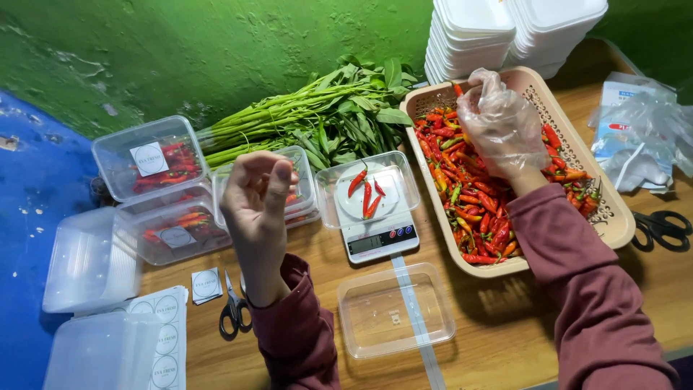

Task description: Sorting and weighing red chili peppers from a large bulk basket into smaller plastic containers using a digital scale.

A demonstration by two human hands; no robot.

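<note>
My right hand [502,126], in a thin clear plastic glove, reaches into a beige basket [613,209] full of red, orange and green chillies [473,198]; its fingers are bunched at the pile's far end, whether on chillies I cannot tell. My bare left hand [256,195] is raised above the table, fingers loosely curled, holding nothing. Between the hands, a clear tub [328,195] with a few red chillies [366,193] sits on a small digital scale [381,240].
Sealed tubs of chillies [151,160] stand at the left. Green leafy stalks [317,119] lie at the back. An empty clear tub [395,310], scissors [232,310], sticker sheets [166,336], stacked lids [90,263], white foam trays [498,32], plastic bags [639,133] and black scissors [660,230] surround them.
</note>
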